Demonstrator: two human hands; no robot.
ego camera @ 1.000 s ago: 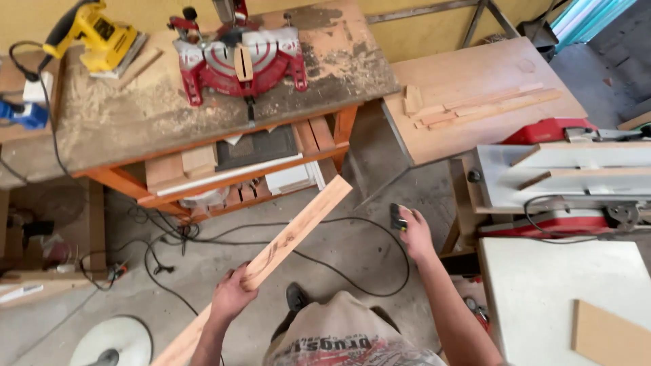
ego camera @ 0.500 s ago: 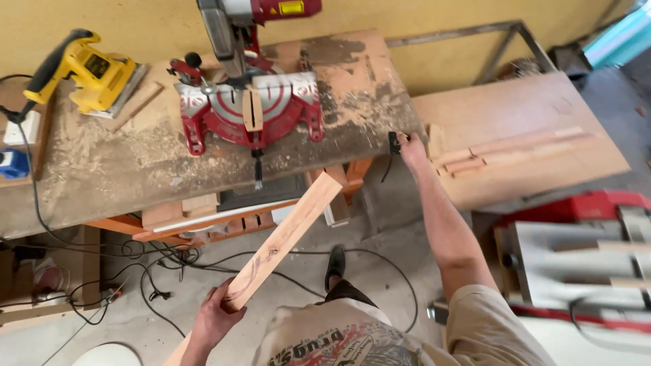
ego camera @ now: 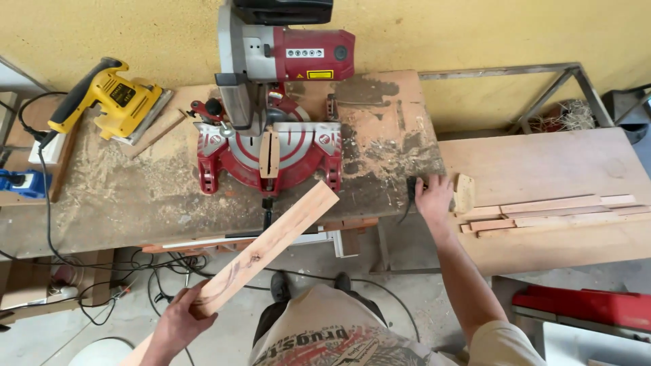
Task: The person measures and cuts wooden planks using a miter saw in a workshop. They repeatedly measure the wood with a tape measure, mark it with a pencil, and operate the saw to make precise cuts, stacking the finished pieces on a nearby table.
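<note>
1. The long wooden plank [ego camera: 268, 247] hangs in the air in front of the worktop [ego camera: 122, 203]. It runs slantwise, with its far end just over the worktop's front edge, below the red mitre saw [ego camera: 271, 146]. It touches neither.
2. The left hand [ego camera: 180, 322] grips the plank near its lower end, fingers wrapped round the edge. It carries the plank alone.
3. The right hand [ego camera: 432, 196] lies at the worktop's right corner, fingers spread over a small dark object [ego camera: 411, 193]. I cannot tell whether they grasp it or only rest on it.
4. As I judge it, the plank is in mid-carry, brought up to the saw but not laid down. Laying it on the saw bed would call for swinging the far end round to lie level along the fence, and probably for a second hand to steady it.
5. Just right of the right hand, a small pale wood block [ego camera: 464, 193] stands on a lower board table [ego camera: 556, 163]. Thin wood strips [ego camera: 549, 210] lie in a row beyond it.
6. A yellow jigsaw [ego camera: 112, 98] sits at the worktop's far left, amid sawdust. Cables [ego camera: 102, 271] tangle on the floor below.
7. The plank's lower end is cut off by the bottom edge of the view. The saw blade is hidden under its housing, and the dark object is too covered to make out.
</note>
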